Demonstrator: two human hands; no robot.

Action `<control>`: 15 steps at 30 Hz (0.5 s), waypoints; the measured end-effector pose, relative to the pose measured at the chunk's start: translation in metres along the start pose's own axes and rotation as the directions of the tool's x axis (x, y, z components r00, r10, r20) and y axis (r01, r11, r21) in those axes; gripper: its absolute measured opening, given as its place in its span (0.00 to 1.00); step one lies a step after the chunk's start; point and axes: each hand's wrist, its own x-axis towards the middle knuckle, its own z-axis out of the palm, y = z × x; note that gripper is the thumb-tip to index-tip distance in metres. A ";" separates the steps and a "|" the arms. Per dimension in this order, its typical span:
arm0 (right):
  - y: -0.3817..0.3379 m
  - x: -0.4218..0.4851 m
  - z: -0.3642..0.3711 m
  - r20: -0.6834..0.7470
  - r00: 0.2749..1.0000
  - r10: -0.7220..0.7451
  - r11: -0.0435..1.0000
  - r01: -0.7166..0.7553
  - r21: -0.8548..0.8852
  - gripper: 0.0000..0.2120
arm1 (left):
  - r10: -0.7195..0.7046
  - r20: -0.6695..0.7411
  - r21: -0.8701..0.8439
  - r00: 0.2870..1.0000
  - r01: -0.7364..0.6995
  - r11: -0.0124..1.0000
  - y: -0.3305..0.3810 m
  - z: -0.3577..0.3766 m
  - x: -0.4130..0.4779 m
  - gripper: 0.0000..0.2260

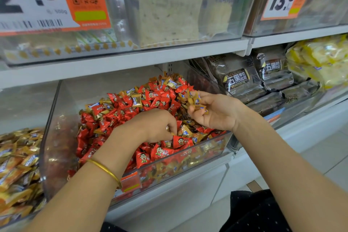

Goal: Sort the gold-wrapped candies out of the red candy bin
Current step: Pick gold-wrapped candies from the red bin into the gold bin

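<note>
On the lower shelf (188,182), the bin (56,118) sits between a gold-candy bin (17,165) and dark bread packs (239,81). Red candies (162,152) fill it. The right hand (216,113), palm up above them, cups gold candies (194,100), jumbled, axes every way. The left hand (156,126) curls its fingers into the pile; grip hidden.

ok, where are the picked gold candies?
Head view, right of centre: gold candies held in the right hand, over the right side of the bin, near dark bread packs.
</note>
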 end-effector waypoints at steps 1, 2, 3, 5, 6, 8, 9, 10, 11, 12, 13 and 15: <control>0.000 0.001 -0.001 0.013 0.999 0.038 0.998 -0.039 0.058 0.13 | -0.003 -0.013 -0.002 1.000 0.003 1.000 -0.001 0.000 0.000 0.09; -0.001 0.001 -0.002 0.024 0.997 0.071 0.992 -0.073 0.102 0.14 | -0.008 -0.029 0.001 1.000 0.008 1.000 -0.001 0.000 0.000 0.09; -0.001 0.002 -0.003 0.032 0.995 0.091 0.988 -0.095 0.119 0.15 | -0.013 -0.047 0.009 0.999 0.014 1.000 -0.002 0.001 0.000 0.08; -0.001 0.002 -0.006 0.036 0.995 0.095 0.994 -0.097 0.052 0.20 | -0.016 -0.086 0.028 0.996 0.018 0.999 -0.002 0.001 0.000 0.07; -0.001 0.002 -0.006 0.021 0.996 0.086 0.996 -0.085 -0.027 0.21 | -0.014 -0.109 0.030 0.994 0.018 0.999 -0.003 0.002 0.000 0.07; 0.001 0.002 -0.004 -0.051 0.999 -0.002 0.957 -0.013 -0.290 0.19 | -0.019 -0.159 0.009 0.987 0.021 1.000 -0.004 0.002 -0.001 0.06; 0.003 0.002 -0.004 -0.087 0.990 -0.109 0.862 0.051 -0.504 0.18 | -0.025 -0.179 -0.019 0.984 0.022 1.000 -0.006 0.001 -0.002 0.06; 0.006 0.002 -0.003 -0.090 0.966 -0.242 0.681 0.103 -0.725 0.17 | -0.028 -0.196 -0.063 0.980 0.016 0.998 -0.007 0.000 -0.003 0.06; 0.009 0.002 -0.002 -0.038 0.934 -0.356 0.461 0.140 -0.876 0.16 | -0.033 -0.216 -0.121 0.976 0.006 0.993 -0.010 -0.002 -0.003 0.05; 0.011 0.003 -0.002 0.041 0.911 -0.411 0.258 0.159 -0.953 0.15 | -0.042 -0.247 -0.189 0.968 -0.005 0.982 -0.012 -0.004 -0.003 0.05; 0.014 0.004 -0.001 0.100 0.905 -0.414 0.107 0.158 -0.982 0.14 | -0.057 -0.284 -0.259 0.957 -0.019 0.966 -0.014 -0.007 -0.003 0.04; 0.017 0.005 0.002 0.120 0.923 -0.366 -0.094 0.092 -0.991 0.11 | -0.095 -0.349 -0.385 0.932 -0.050 0.922 -0.016 -0.010 -0.004 0.05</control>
